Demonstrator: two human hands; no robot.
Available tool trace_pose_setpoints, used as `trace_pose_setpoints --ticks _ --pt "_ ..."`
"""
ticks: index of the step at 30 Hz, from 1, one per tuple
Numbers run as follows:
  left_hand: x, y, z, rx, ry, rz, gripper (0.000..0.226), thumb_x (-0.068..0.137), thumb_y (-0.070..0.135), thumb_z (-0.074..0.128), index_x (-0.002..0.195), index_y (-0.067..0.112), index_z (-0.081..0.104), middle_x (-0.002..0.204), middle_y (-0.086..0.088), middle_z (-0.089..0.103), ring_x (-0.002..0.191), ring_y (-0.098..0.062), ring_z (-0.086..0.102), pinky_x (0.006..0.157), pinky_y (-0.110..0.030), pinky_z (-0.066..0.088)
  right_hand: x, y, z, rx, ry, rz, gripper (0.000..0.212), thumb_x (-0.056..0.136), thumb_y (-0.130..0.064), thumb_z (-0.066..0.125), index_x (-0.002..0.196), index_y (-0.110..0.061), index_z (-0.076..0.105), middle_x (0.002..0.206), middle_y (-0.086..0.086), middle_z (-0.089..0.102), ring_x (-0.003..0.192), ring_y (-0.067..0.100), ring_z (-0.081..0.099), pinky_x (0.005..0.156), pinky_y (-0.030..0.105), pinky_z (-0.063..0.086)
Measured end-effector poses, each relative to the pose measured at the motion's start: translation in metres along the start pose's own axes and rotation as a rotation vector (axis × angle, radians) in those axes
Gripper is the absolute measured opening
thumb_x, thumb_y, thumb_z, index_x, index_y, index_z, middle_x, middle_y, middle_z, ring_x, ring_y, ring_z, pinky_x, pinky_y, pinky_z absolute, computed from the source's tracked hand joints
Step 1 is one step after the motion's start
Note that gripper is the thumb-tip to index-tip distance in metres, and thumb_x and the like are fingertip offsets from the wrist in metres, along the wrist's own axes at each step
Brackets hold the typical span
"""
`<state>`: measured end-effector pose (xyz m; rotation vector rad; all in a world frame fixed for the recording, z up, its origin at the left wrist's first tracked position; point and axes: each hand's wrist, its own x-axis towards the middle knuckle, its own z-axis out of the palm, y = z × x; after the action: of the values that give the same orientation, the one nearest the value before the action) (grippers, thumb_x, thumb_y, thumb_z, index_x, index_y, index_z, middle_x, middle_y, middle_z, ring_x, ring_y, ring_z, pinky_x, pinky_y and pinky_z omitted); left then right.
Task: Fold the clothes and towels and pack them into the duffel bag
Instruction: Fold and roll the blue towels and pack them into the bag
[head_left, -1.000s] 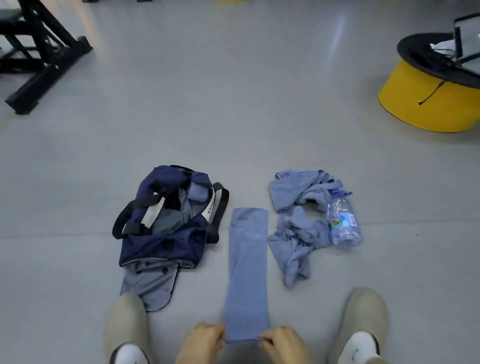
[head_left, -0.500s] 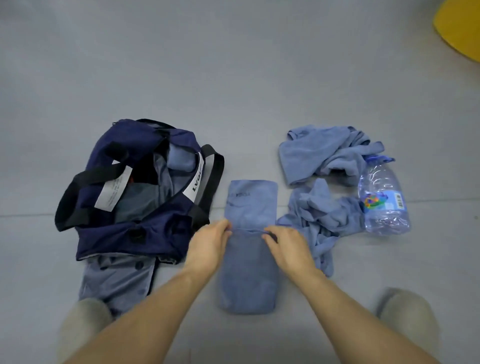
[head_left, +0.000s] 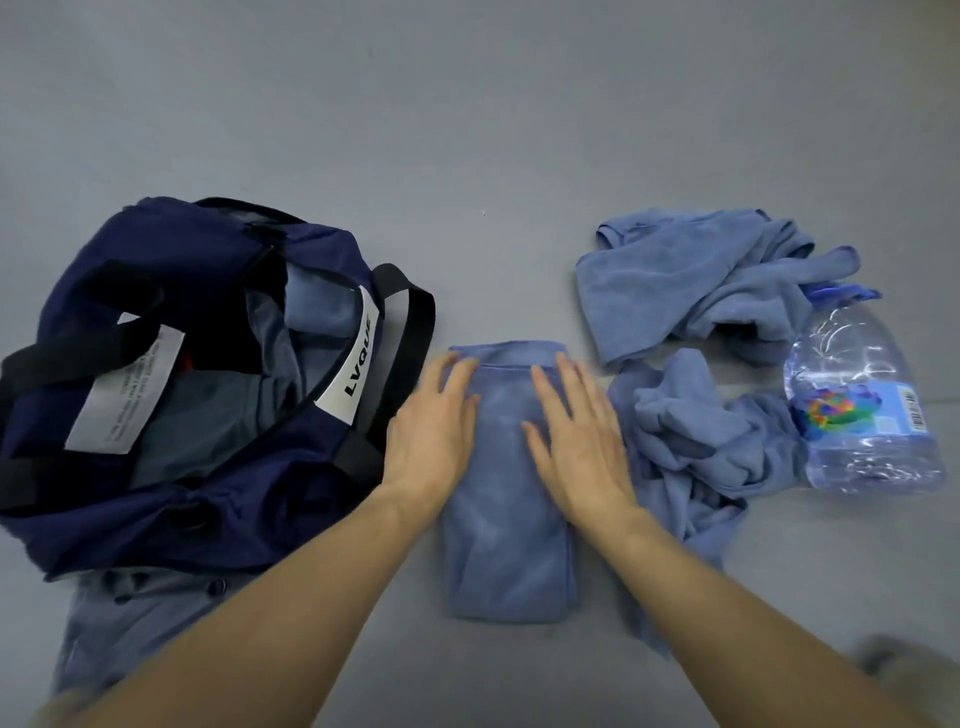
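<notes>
Squarely in the near middle of the grey floor (head_left: 467, 130) lies a folded light-blue terry towel (head_left: 511, 551), its top layer stopping just short of the far edge. Both hands are released and lie flat on it, fingers straight and pointing away. The left hand (head_left: 431, 436) presses its far-left part and the right hand (head_left: 579, 447) its far-right part. Just left sits an open navy fabric duffel bag (head_left: 104, 270) with black straps, grey-blue cloth inside and a white label reading LVQUE. A grey buttoned garment (head_left: 135, 618) lies partly under its near side. To the right are a far crumpled light-blue towel (head_left: 691, 291) and a near crumpled light-blue towel (head_left: 691, 441). A clear plastic water bottle (head_left: 867, 415) lies on its side against them.
</notes>
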<state>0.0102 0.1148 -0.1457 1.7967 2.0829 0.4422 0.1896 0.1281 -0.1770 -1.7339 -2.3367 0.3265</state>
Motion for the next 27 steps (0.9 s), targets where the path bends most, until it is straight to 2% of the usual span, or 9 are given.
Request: trace_pose_setpoints --ticks 2,5,7,9,15,17,21,24,27 --pt "-0.023 0.000 0.010 0.072 0.060 0.131 0.044 0.094 0.015 0.049 0.137 0.017 0.054 0.146 -0.004 0.051 0.109 -0.031 0.064 0.083 -0.045 0.057 -0.026 -0.004 0.012 -0.067 -0.046 -0.097 0.058 0.097 -0.037 0.039 0.149 -0.013 0.043 0.160 0.013 0.033 0.148 0.031 0.031 0.116 0.050 0.029" --pt "-0.052 -0.008 0.038 0.175 -0.037 0.279 0.056 0.088 0.018 0.040 0.141 0.007 0.054 0.144 -0.013 0.056 0.134 -0.031 0.053 0.107 -0.044 0.048 -0.049 -0.006 0.028 -0.119 -0.180 -0.119 0.061 0.100 -0.043 0.029 0.153 -0.012 0.036 0.163 0.009 0.028 0.151 0.027 0.024 0.118 0.049 0.020" --pt "-0.064 -0.016 0.053 0.228 -0.130 0.280 0.056 0.097 0.027 0.037 0.149 0.008 0.044 0.155 -0.010 0.044 0.145 -0.028 0.039 0.118 -0.043 0.029 -0.052 -0.004 0.034 -0.134 -0.209 -0.102 0.063 0.102 -0.046 0.025 0.157 -0.014 0.026 0.165 0.007 0.022 0.153 0.025 0.016 0.118 0.050 0.013" --pt "-0.067 -0.027 0.059 0.291 -0.167 0.286 0.058 0.104 0.038 0.029 0.156 0.012 0.030 0.163 -0.006 0.028 0.152 -0.025 0.023 0.120 -0.043 0.016 -0.050 -0.003 0.037 -0.155 -0.224 -0.107 0.065 0.102 -0.049 0.022 0.158 -0.017 0.015 0.166 0.006 0.015 0.155 0.025 0.010 0.120 0.052 0.010" --pt "-0.066 -0.030 0.055 0.330 -0.299 0.241 0.064 0.103 0.051 0.011 0.159 0.022 0.001 0.168 0.000 -0.003 0.155 -0.018 -0.006 0.122 -0.046 0.002 -0.048 -0.004 0.032 -0.140 -0.342 -0.100 0.065 0.102 -0.051 0.010 0.158 -0.023 -0.004 0.167 0.002 -0.007 0.154 0.022 -0.011 0.123 0.052 -0.001" --pt "-0.073 -0.025 0.047 0.304 -0.314 0.209 0.066 0.101 0.052 0.014 0.160 0.021 0.005 0.168 -0.003 -0.001 0.156 -0.021 -0.003 0.122 -0.045 0.002 -0.054 -0.007 0.020 -0.106 -0.353 -0.072 0.065 0.101 -0.049 0.012 0.159 -0.021 -0.001 0.168 0.003 -0.004 0.155 0.022 -0.009 0.123 0.051 0.001" --pt "-0.111 -0.030 0.031 0.276 -0.182 0.304 0.060 0.099 0.039 0.038 0.152 0.010 0.040 0.160 -0.012 0.035 0.148 -0.026 0.032 0.118 -0.042 0.022 -0.112 -0.006 0.005 -0.074 -0.254 -0.172 0.061 0.102 -0.043 0.030 0.155 -0.013 0.033 0.163 0.009 0.026 0.152 0.025 0.024 0.117 0.050 0.020" --pt "-0.151 -0.043 0.034 0.303 -0.237 0.431 0.062 0.100 0.043 0.039 0.153 0.011 0.038 0.162 -0.009 0.028 0.149 -0.025 0.030 0.119 -0.042 0.021 -0.153 0.001 0.013 -0.079 -0.300 -0.266 0.070 0.098 -0.055 0.039 0.156 -0.016 0.032 0.164 0.005 0.024 0.151 0.024 0.027 0.116 0.050 0.021" --pt "-0.166 -0.050 0.041 0.351 -0.323 0.414 0.077 0.100 0.060 0.040 0.158 0.012 0.026 0.167 -0.009 0.017 0.154 -0.023 0.016 0.121 -0.044 0.016 -0.158 0.005 0.020 -0.100 -0.334 -0.272 0.082 0.095 -0.065 0.041 0.160 -0.019 0.019 0.167 0.004 0.016 0.154 0.022 0.014 0.121 0.050 0.013"
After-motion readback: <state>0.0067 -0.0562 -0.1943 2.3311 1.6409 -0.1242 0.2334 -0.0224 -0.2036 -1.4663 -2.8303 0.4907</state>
